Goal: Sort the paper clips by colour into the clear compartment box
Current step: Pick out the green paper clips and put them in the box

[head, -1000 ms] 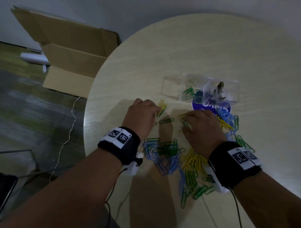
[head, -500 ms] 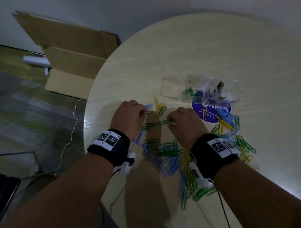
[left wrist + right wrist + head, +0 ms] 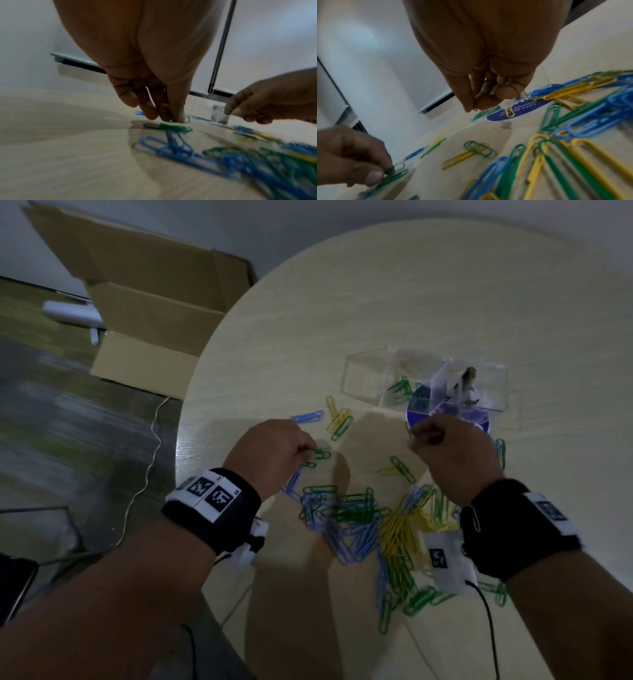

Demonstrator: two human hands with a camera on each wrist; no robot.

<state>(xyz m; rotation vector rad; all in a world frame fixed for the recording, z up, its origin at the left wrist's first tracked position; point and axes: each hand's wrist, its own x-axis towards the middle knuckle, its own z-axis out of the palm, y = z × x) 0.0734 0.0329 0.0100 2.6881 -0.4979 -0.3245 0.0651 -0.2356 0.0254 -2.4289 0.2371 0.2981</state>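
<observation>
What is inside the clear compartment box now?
In the clear compartment box, green paper clips lie left of the divider. The right compartment's contents are unclear behind reflections.

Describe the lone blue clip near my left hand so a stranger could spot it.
On the round table, look just past the left hand, left of the clear box. The blue clip lies flat, apart from the pile; its nearest neighbours are yellow and green.

Both hands (image 3: 270, 453) (image 3: 452, 453) low; fingers (image 3: 178, 112) pinched
</observation>
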